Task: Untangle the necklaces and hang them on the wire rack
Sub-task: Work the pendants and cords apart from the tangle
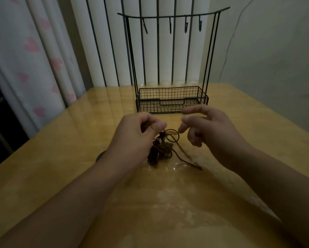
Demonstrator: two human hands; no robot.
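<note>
Necklaces (pixel 160 149): brown cords, one knotted clump on the desk (pixel 78 140) before the wire rack (pixel 171 99).
Left hand (pixel 141 129): my grip pinches a cord.
Right hand (pixel 203 126): fingers loose, empty.
Advice: I'd tease loops apart gently.
Writing: none readable.

Just one head-mounted wide-angle view here, looking forward and down across the table (pixel 60 158), close over both forearms, with the wire rack (pixel 171 99) facing it at the far edge.
</note>
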